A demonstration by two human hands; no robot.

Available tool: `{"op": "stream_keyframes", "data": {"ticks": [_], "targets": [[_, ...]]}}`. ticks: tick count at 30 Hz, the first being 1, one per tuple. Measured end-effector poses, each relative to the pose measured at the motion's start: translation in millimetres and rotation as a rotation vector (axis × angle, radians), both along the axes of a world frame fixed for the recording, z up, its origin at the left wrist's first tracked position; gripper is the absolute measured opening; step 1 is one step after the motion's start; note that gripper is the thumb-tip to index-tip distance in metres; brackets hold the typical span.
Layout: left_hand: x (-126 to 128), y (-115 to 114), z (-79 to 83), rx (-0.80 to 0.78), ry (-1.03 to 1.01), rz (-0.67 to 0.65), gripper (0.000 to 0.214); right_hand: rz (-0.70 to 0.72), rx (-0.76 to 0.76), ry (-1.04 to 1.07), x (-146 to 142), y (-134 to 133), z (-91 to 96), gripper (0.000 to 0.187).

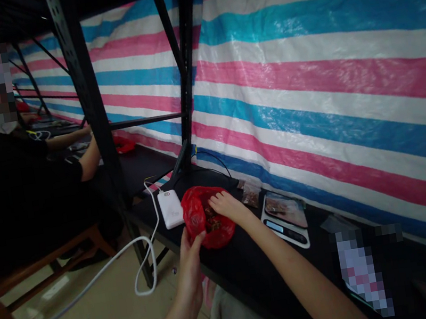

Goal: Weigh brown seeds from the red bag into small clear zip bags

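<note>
Striped tarpaulin [321, 56] in pink, blue and white hangs behind a long black worktop [254, 266] framed by dark metal uprights [85, 93]. At the near edge of that worktop sits a red plastic bag [206, 217], its mouth held open. The left hand [191, 262] grips the bag's near rim from below, fingers [199, 240] pinched on the plastic. The right hand [226, 206] reaches into the opening from the far side, its fingers curled down over the dark brownish contents; whether they have closed on anything cannot be told. Just left of the bag lies a white power bank [170, 208], with a white cable [143, 257] looping off the worktop toward the floor. To the right of the bag stands a small digital scale [285, 218] with dark material on its platform, and between scale and tarpaulin lie small clear packets [250, 192] of something similar. Farther along the worktop to the left, a second person in a black top [11, 186] sits on a wooden bench [51, 260], forearms [89, 160] resting on the surface, a red item [124, 144] near them.
</note>
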State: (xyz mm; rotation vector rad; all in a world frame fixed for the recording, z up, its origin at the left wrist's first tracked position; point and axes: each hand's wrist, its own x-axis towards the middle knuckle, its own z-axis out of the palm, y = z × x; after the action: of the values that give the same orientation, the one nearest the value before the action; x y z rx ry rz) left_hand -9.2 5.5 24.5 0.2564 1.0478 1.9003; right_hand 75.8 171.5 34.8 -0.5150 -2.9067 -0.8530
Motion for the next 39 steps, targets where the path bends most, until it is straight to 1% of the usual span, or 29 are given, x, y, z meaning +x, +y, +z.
{"op": "stream_keyframes", "data": {"ticks": [2, 3, 5, 7, 10, 13, 16, 20, 23, 26, 29, 31, 32, 33, 34, 35, 36, 37, 38, 39], "targets": [[0.4, 11.3, -11.4, 0.027, -0.007, -0.031, 0.043, 0.009, -0.002, -0.009, 0.5, -3.4, 0.2, 0.024], [-0.3, 18.8, -17.8, 0.039, -0.029, -0.025, 0.041, 0.014, -0.011, -0.008, 0.4, -5.9, 1.1, 0.024], [-3.2, 34.8, -29.1, 0.089, -0.105, -0.005, 0.032, 0.026, -0.042, -0.001, -0.3, -11.7, 4.2, 0.024], [-6.8, 49.3, -37.0, 0.139, -0.192, 0.005, 0.021, 0.032, -0.088, 0.013, -1.0, -16.7, 8.6, 0.026], [-10.7, 63.2, -43.4, 0.132, -0.258, 0.035, 0.014, 0.04, -0.168, 0.057, -0.3, -21.2, 15.0, 0.027], [-11.6, 67.8, -47.3, 0.118, -0.226, 0.078, 0.013, 0.028, -0.262, 0.13, 2.7, -22.2, 17.5, 0.031], [-10.5, 69.3, -48.7, 0.128, -0.163, 0.121, 0.015, -0.009, -0.401, 0.234, 6.0, -20.9, 14.0, 0.035], [-10.7, 73.7, -45.8, 0.114, -0.09, 0.163, 0.02, -0.026, -0.646, 0.486, 9.4, -16.4, 1.1, 0.039], [-12.8, 74.5, -42.4, 0.098, -0.028, 0.182, 0.024, -0.047, -0.889, 0.745, 10.5, -13.0, -11.0, 0.037], [-9.0, 66.1, -36.2, 0.023, 0.128, 0.252, 0.039, -0.084, -1.109, 1.001, 12.5, -11.1, -19.5, 0.036], [9.6, 45.1, -22.1, -0.045, 0.384, 0.372, 0.059, -0.078, -1.183, 1.171, 22.3, -9.9, -20.1, 0.039], [29.0, 28.7, -8.5, -0.013, 0.588, 0.452, 0.068, -0.061, -1.207, 1.255, 37.1, -8.8, -16.2, 0.042], [39.4, 22.5, -1.3, 0.025, 0.657, 0.464, 0.068, -0.054, -1.219, 1.301, 47.5, -8.3, -13.5, 0.044], [49.5, 19.3, 5.8, 0.076, 0.7, 0.437, 0.064, -0.057, -1.217, 1.362, 60.2, -7.6, -10.7, 0.046], [59.1, 20.1, 12.4, 0.141, 0.72, 0.372, 0.057, -0.076, -1.193, 1.439, 74.9, -6.9, -8.2, 0.047], [68.0, 25.7, 18.1, 0.215, 0.727, 0.272, 0.047, -0.113, -1.145, 1.529, 91.5, -6.0, -6.3, 0.049], [76.2, 36.3, 22.9, 0.294, 0.733, 0.149, 0.039, -0.165, -1.07, 1.625, 109.5, -5.0, -5.2, 0.051], [84.0, 51.4, 26.5, 0.373, 0.745, 0.015, 0.033, -0.224, -0.975, 1.718, 128.5, -3.6, -5.1, 0.053], [91.8, 70.3, 28.9, 0.444, 0.773, -0.12, 0.032, -0.277, -0.873, 1.798, 147.5, -2.0, -6.2, 0.055], [99.8, 91.5, 29.9, 0.505, 0.815, -0.233, 0.039, -0.316, -0.774, 1.861, 166.1, 0.0, -8.4, 0.056]]}}
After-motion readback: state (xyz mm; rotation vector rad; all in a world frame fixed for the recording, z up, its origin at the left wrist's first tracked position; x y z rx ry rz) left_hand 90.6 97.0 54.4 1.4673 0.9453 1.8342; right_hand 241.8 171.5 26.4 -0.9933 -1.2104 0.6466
